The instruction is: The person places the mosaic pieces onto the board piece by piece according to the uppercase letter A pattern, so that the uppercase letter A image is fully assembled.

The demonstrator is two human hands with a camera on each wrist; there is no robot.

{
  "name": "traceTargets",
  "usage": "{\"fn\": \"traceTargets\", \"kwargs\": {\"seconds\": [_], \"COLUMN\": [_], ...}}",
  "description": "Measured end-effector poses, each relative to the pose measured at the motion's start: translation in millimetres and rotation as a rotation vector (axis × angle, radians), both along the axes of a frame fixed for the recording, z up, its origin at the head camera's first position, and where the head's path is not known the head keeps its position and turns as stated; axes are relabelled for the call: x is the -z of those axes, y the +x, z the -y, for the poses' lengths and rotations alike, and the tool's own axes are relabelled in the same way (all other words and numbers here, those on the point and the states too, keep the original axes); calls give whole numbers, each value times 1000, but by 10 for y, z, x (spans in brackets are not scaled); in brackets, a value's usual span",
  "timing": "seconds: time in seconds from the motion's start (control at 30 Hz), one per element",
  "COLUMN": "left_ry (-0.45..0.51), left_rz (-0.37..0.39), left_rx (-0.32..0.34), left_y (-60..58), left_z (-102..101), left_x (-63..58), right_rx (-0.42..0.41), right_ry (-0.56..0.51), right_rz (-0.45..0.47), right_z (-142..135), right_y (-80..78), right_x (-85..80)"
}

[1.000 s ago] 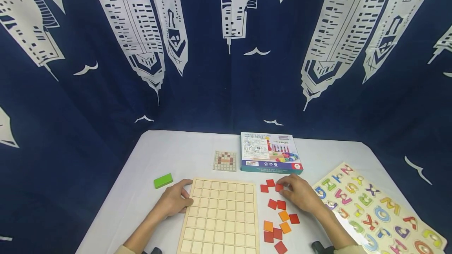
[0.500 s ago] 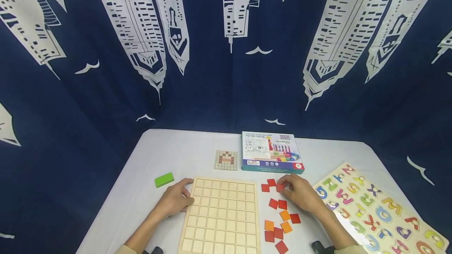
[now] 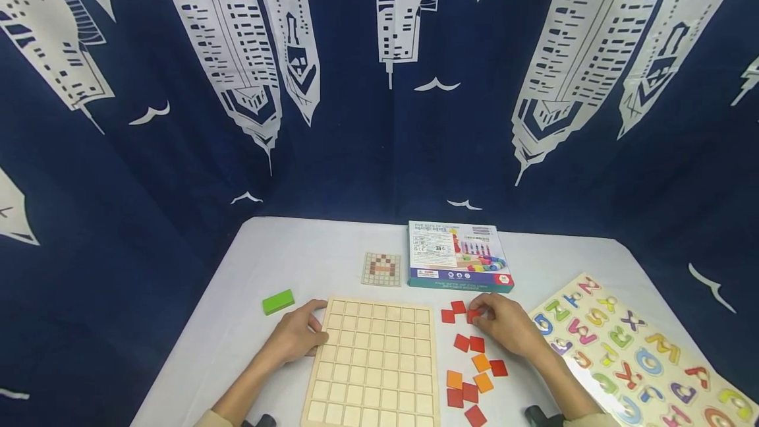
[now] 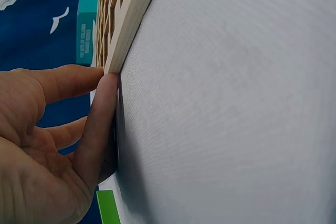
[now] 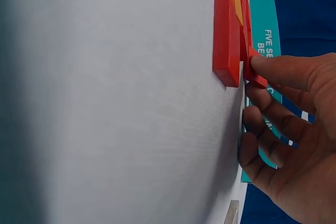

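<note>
A pale wooden grid board [image 3: 372, 364] lies on the table with its squares bare. At its far left corner, my left hand [image 3: 294, 333] holds the edge between index finger and thumb, as the left wrist view shows at the board's side [image 4: 128, 22]. On the other side, my right hand [image 3: 506, 323] pinches a red square tile [image 5: 255, 72] between thumb and fingers, low at the tabletop. Two red tiles [image 3: 458, 307] lie just left of those fingertips. Nearer the person are several more red tiles [image 3: 477, 344] and a few orange tiles [image 3: 454, 379].
A small pattern card [image 3: 381, 269] lies beyond the board, beside a flat boxed toy set [image 3: 459, 256]. To the left is a green block [image 3: 278, 302]. An alphabet puzzle board [image 3: 637, 354] covers the right side, close to the right forearm. A dark patterned cloth [image 3: 391, 150] hangs behind the table.
The head view has shifted slightly, so everything appears a little farther right. Both hands keep their places against the board and the red tile.
</note>
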State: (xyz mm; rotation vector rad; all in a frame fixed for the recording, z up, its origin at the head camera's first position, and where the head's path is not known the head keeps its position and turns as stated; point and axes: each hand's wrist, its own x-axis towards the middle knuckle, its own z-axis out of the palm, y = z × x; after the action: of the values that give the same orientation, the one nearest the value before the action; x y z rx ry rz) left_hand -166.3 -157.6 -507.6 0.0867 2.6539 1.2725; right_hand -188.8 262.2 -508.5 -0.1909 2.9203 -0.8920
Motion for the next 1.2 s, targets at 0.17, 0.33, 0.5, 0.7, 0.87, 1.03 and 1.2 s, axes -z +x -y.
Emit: {"fn": "traceTargets", "kwargs": {"seconds": [0.17,0.33,0.5,0.7,0.87,1.03,1.2], "left_ry": [13,15,16,14,11,21,23], "left_rz": [-3,-1,-10,-14,-16,-10,-1], "left_rx": [4,2,-3,-1,-2,-2,-9], "left_y": [3,12,15,14,12,5,-2], "left_z": [2,2,1,0,5,4,-1], "left_x": [6,-1,3,11,18,31,40], "right_rx": [11,10,1,4,6,-16,-32], "right_ry": [-16,-15,-10,-23,-45,-68,-94], "right_rz": [16,28,33,32,33,15,3], "right_z": [10,11,-2,-10,-4,5,33], "right_y": [-7,2,0,6,29,37,28], "right_x": [-7,-13,-8,6,-10,-41,-75]}}
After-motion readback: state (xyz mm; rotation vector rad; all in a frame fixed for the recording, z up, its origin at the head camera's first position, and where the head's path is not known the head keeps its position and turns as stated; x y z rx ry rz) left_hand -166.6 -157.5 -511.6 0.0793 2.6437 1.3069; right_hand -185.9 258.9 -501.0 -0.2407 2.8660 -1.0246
